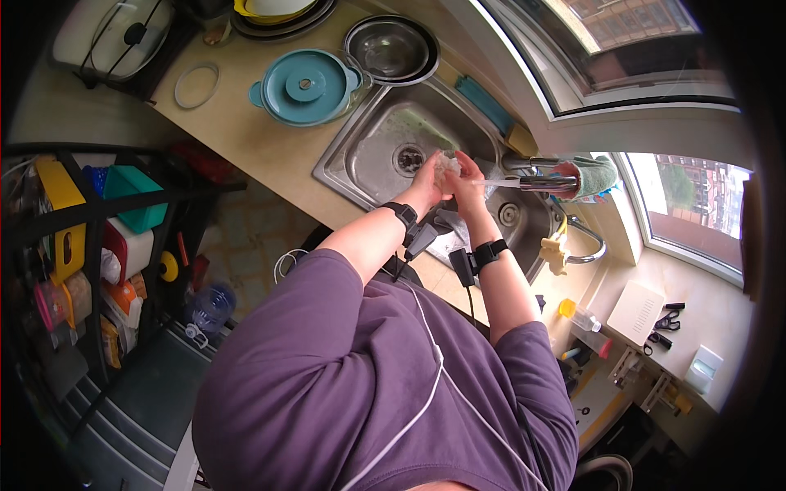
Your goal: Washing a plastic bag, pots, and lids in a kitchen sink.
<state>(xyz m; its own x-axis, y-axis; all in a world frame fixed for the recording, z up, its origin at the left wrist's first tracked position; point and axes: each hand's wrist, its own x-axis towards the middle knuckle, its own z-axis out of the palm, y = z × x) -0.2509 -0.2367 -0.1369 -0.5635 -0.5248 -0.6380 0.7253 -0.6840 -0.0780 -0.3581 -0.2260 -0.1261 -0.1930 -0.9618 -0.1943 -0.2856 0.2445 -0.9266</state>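
Over a stainless steel double sink, my left hand and my right hand hold a crumpled whitish, translucent thing between them. Whether it is plastic film or a scrubber cannot be told. Water runs from the chrome faucet onto my right hand. Below and left of the hands, the drain strainer shows in the larger basin. A grey cloth lies partly hidden behind my wrists, near the smaller basin. Each wrist wears a black strap with a small box.
Left of the sink stand a lidded teal pot, stacked metal bowls and a clear ring. A green cloth hangs over the faucet. Scissors and a white board lie right. A loaded shelf rack stands left.
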